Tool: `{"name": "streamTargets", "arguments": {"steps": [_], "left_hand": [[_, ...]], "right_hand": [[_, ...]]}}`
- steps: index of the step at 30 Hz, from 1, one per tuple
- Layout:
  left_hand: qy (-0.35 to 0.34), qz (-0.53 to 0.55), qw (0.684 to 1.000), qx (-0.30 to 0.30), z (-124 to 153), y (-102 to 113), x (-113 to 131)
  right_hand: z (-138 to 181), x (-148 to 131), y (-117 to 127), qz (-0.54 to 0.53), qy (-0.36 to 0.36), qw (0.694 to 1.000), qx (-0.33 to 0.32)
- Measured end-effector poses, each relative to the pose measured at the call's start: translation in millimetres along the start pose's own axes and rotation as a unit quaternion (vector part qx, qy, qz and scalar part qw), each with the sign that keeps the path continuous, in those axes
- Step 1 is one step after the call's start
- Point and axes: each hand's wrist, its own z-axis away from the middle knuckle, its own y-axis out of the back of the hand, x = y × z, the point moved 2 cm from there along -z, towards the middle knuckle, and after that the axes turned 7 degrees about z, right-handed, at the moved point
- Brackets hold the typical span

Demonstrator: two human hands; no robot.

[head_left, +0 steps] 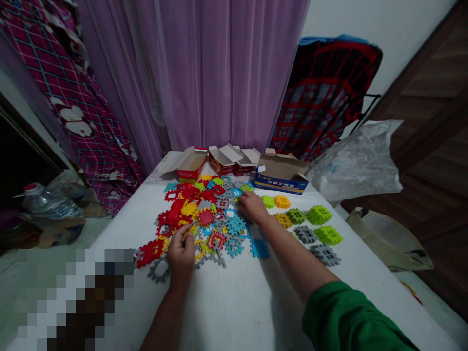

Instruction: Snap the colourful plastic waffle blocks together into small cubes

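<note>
A heap of flat interlocking plastic tiles [204, 214] in red, yellow, blue, grey and green lies spread on the white table [237, 302]. My left hand [182, 251] rests at the heap's near left edge, fingers curled in a pinch on a yellow tile [190, 231]. My right hand [252, 205] reaches into the far right side of the heap, palm down, fingers pressed on the tiles; what they grip is hidden. Assembled tile cubes, green [319, 214], grey [305, 234] and yellow [282, 201], stand to the right of the heap.
Open cardboard boxes, red [192, 168] and blue [281, 178], line the table's far edge before a purple curtain. A crumpled clear plastic bag [358, 161] hangs over the right edge. A plastic bottle [47, 202] lies off to the left.
</note>
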Motion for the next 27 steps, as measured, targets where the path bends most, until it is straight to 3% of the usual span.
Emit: {"name": "streamTargets", "arguments": {"steps": [4,8,15,19,27], "left_hand": [[-0.003,-0.001,1.0,0.009,2,-2,8],[-0.022,-0.014,1.0,0.005,3,-3,17],[-0.03,-0.021,0.999,0.003,4,-3,20],[-0.023,-0.016,1.0,0.003,4,-3,19],[-0.002,-0.013,1.0,-0.002,4,-2,24]], "right_hand": [[30,2,3,-0.092,-0.022,0.991,0.099],[70,-13,4,-0.17,0.02,0.968,0.185],[105,-42,-9,-0.197,0.027,0.969,0.15],[108,-37,-9,-0.218,-0.017,0.962,0.166],[100,-45,-4,-0.193,-0.055,0.975,0.095]]}}
